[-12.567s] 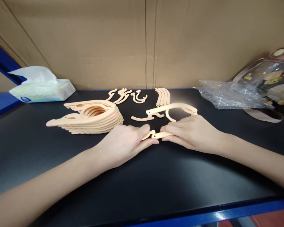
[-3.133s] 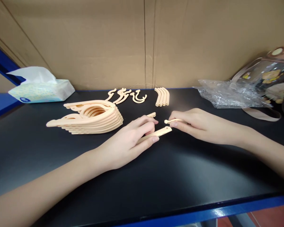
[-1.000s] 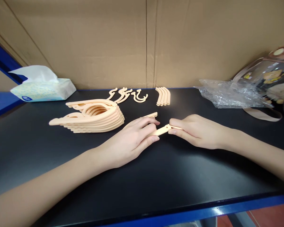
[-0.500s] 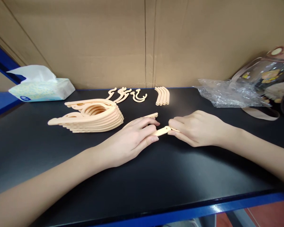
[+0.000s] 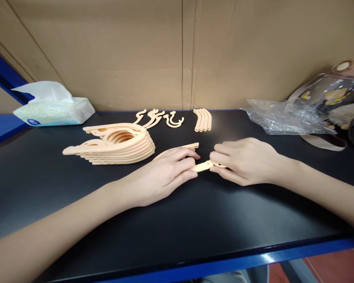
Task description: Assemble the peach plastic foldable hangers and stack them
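Closer now, both hands [image 5: 203,167] apparently join hanger pieces [image 5: 201,166].

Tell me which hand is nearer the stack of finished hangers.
Left. The left hand lies just right of the stack of hangers; the right hand sits farther right, beyond the left.

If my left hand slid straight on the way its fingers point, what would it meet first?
Most likely the right hand: the left hand points right along the peach plastic piece that both hold, fingertips nearly touching.
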`<move>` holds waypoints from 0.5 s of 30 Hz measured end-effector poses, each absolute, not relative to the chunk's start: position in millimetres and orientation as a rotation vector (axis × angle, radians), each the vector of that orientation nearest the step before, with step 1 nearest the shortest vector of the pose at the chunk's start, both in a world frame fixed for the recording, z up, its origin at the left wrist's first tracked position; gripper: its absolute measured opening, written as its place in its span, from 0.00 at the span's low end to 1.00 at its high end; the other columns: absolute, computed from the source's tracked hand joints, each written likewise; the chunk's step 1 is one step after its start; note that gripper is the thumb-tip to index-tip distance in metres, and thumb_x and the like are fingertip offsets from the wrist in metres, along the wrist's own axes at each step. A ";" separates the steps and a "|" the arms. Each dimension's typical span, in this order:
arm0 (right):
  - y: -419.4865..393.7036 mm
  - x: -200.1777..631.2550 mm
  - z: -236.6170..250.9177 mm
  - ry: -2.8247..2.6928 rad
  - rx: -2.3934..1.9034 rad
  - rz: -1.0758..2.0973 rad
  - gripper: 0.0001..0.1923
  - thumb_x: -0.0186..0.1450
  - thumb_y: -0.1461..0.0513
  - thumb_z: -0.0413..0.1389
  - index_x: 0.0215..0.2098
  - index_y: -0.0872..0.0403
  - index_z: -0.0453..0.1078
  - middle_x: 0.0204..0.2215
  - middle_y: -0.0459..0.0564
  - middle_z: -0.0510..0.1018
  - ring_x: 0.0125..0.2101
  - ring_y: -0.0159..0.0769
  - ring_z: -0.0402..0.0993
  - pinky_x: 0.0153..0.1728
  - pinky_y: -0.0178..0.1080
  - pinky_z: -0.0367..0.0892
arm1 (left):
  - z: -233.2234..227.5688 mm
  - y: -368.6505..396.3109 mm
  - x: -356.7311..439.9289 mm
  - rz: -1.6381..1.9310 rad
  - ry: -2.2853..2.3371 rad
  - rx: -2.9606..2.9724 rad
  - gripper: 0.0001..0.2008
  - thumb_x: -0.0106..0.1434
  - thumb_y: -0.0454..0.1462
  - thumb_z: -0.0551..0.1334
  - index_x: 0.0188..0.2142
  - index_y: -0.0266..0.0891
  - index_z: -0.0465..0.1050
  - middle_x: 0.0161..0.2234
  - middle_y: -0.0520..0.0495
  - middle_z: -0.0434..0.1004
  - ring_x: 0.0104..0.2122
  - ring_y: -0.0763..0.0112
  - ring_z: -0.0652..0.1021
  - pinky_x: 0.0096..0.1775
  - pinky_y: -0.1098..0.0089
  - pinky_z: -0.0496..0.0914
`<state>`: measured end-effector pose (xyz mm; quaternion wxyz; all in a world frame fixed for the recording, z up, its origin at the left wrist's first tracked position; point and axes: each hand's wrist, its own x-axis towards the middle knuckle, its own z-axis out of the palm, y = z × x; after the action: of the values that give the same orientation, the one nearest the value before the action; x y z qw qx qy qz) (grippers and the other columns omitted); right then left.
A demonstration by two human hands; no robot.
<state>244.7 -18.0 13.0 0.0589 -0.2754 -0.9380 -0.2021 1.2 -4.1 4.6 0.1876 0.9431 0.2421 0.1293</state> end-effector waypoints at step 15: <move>-17.5 248.0 24.3 -2.744 -1.083 0.237 0.05 0.62 0.61 0.53 0.30 0.51 0.61 0.21 0.39 0.66 0.20 0.28 0.58 0.24 0.34 0.52 | 1.4 -1.9 2.0 0.412 0.861 2.687 0.18 0.67 0.51 0.54 0.47 0.42 0.66 0.56 0.44 0.68 0.61 0.57 0.63 0.60 0.52 0.56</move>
<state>248.0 -17.5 24.3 0.0908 -0.3644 -0.9234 0.0798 2.0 -1.9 1.4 0.1443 0.9324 0.2988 0.1430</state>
